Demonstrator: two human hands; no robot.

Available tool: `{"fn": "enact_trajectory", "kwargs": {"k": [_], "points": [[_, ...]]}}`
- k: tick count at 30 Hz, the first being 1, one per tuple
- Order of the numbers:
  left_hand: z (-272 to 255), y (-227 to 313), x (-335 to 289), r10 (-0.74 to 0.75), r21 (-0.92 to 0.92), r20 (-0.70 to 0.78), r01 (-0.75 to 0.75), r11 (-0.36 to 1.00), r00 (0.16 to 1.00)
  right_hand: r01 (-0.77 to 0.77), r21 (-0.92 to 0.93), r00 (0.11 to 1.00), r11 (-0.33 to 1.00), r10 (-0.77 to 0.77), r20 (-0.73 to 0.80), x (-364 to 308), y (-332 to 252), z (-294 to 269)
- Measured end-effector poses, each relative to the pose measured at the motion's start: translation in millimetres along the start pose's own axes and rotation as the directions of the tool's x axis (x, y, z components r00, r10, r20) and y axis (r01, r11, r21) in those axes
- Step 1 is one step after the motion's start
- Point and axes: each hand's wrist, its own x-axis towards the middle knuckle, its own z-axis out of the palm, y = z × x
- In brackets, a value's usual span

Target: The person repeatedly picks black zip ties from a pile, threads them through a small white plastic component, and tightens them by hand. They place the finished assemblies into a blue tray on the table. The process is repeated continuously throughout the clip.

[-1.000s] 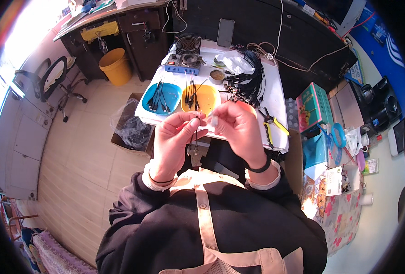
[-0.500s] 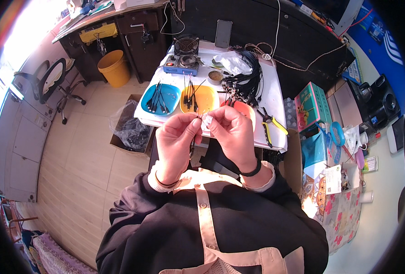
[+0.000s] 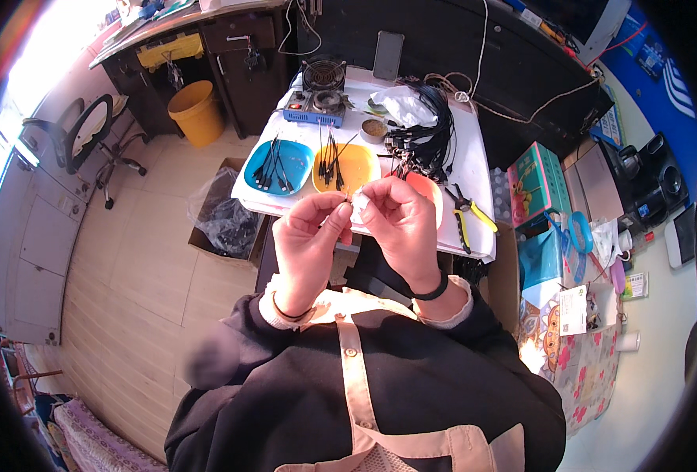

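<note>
1. Drawn closer together than one second earlier, the left hand (image 3: 307, 240) and the right hand (image 3: 402, 236) meet almost fingertip to fingertip; the length of dark cable (image 3: 348, 198) that hung below the left hand in the earliest frame is now mostly hidden by the fingers.
2. Left hand: narrow, thumb and forefinger pinched on the cable, of which only a small dark part shows, in front of the near edge of the surface (image 3: 476, 169).
3. Right hand: likewise narrow, thumb and forefinger closed on a small white scrap (image 3: 359, 206), which lies just beside the cable; whether the two touch cannot be told.
4. Beyond the hands, a blue tray (image 3: 302, 162) and a yellow tray (image 3: 364, 164) stand side by side, each containing short black cables; a red tray (image 3: 432, 193) is partly covered by the right hand.
5. To the right of the red tray lie pliers (image 3: 463, 206) with yellow-and-black handles.
6. Toward the far side of the surface: a blue burner unit (image 3: 314, 118), a dark round grille (image 3: 323, 75) behind it, a small round tin (image 3: 374, 131), a white plastic bag (image 3: 407, 106) and a large bundle of black cables (image 3: 435, 140).
7. At left, on the floor, an open carton (image 3: 216, 241) holds clear plastic.
</note>
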Motion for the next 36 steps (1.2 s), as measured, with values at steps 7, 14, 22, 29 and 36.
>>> {"fn": "enact_trajectory", "kwargs": {"k": [7,14,22,29,36], "points": [[0.2,-4.5,0.3,-0.05,-0.12,-0.037,0.045,0.992,0.998,0.089,0.059,0.99,0.994,-0.082,-0.119,-9.3,11.8,16.7],[-3.4,-8.1,-1.8,-0.016,-0.062,-0.107,0.009,0.998,0.994,0.467,-0.403,0.85,0.787,-0.526,-0.041,-11.9,13.8,25.9],[0.2,-5.3,-21.7,0.028,0.005,-0.019,-0.028,1.0,0.999,0.113,-0.003,0.989,0.994,-0.113,-0.091,-20.1,11.3,7.5],[-1.8,-6.1,-26.7,-0.07,-0.095,0.014,0.071,0.993,0.997,0.281,-0.29,0.95,0.915,-0.309,-0.052,-38.1,5.5,13.5],[-20.1,-2.3,-28.0,-0.172,-0.15,0.115,0.188,0.971,0.978,-0.004,0.102,0.999,0.995,0.001,0.032,-25.3,14.8,-6.1]]}}
